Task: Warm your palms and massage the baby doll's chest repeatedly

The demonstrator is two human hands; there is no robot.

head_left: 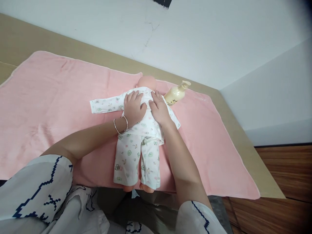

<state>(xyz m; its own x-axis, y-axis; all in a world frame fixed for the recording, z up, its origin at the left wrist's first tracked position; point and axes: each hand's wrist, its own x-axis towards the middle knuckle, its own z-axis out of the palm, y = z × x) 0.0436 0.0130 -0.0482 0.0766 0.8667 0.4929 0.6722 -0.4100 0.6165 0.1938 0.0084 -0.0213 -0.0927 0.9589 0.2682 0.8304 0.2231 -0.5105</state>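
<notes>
A baby doll (147, 82) lies face down on a pink blanket (73, 81). It wears a white printed top (143, 125) and matching trousers (128, 159), and its bare feet stick out at the near edge. My left hand (133, 109), with a bangle at the wrist, rests open on the left side of the doll's upper back. On the right side of the back lies my right hand (159, 109), also open, its fingers pointing toward the head. The doll's left-hand sleeve stretches out sideways across the blanket. Both palms are hidden against the cloth.
Just right of the doll's shoulder is a pale yellow pump bottle (175, 94), tilted in view. The blanket covers most of a tan table (231, 130). A white wall (195, 42) stands behind it. Brown wood panels (287, 169) are at lower right.
</notes>
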